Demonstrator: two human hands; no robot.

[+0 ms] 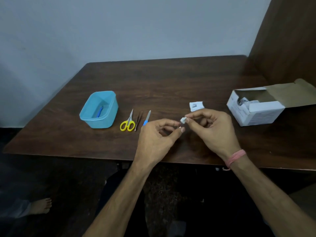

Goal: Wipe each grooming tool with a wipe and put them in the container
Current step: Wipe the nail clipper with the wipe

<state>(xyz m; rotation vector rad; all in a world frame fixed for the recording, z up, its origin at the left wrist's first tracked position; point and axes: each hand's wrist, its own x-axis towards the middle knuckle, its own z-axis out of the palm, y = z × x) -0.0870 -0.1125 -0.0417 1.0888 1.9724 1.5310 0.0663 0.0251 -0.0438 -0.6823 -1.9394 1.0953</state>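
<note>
Both my hands are up over the front-middle of the dark wooden desk [171,79]. My right hand [217,132] pinches a small folded white wipe [183,119] between thumb and forefinger, other fingers curled in. My left hand [157,139] pinches a tiny metallic tool [179,127] at the fingertips, just below the wipe; the two touch or nearly touch, and the tool is too small and hidden to name. A pink thread band [235,158] sits on my right wrist.

At 9 o'clock from my hands three tools lie side by side on the desk, tips toward 12: yellow-handled scissors [128,123], then dark tweezers [138,120], then a blue-handled nail file [147,118], its handle end just beside my left fingers. Further out at 9 o'clock is the blue plastic container [99,109], open, with one blue tool [100,112] lying inside on its floor.

At 12 o'clock from my right hand, near it, a torn white wipe sachet [196,106] lies flat. At 2 o'clock stands an open white cardboard box [256,106], flap thrown back to the right, packets showing inside.

Bottom left, on the floor, a bare foot [40,206] is in view.
</note>
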